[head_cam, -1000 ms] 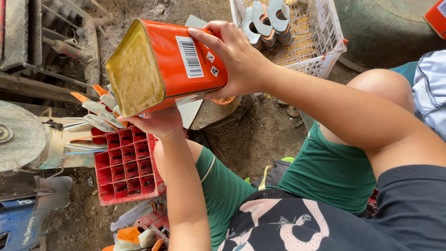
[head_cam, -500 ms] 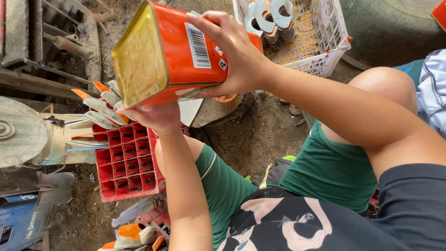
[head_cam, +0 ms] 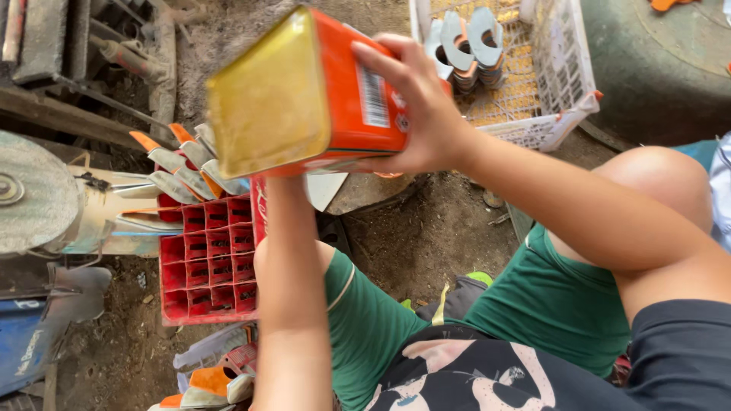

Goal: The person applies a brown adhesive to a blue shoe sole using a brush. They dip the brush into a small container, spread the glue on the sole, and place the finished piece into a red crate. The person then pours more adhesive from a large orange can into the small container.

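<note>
You hold an orange can (head_cam: 320, 99) up in front of you, tipped on its side so that its yellowish flat bottom faces you. Your right hand (head_cam: 422, 110) wraps over the can's far side, fingers spread across the printed face and thumb underneath, gripping it firmly. Your left hand is hidden beneath the can; only the forearm (head_cam: 293, 304) rises up to it, so you cannot tell how those fingers sit, though the arm clearly props the can from below.

Below the can, on the dirt floor (head_cam: 426, 228), stands a red crate (head_cam: 209, 262) with small square compartments. Just beyond its far-left corner lies a fan of grey blades with orange tips (head_cam: 186, 164), next to a round grey grinding disc (head_cam: 34, 194) at the left edge. Beyond your right hand sits a white plastic basket (head_cam: 560, 84), holding a stack of grey curved metal pieces (head_cam: 468, 42) in its near-left part. You wear green shorts (head_cam: 563, 304).
</note>
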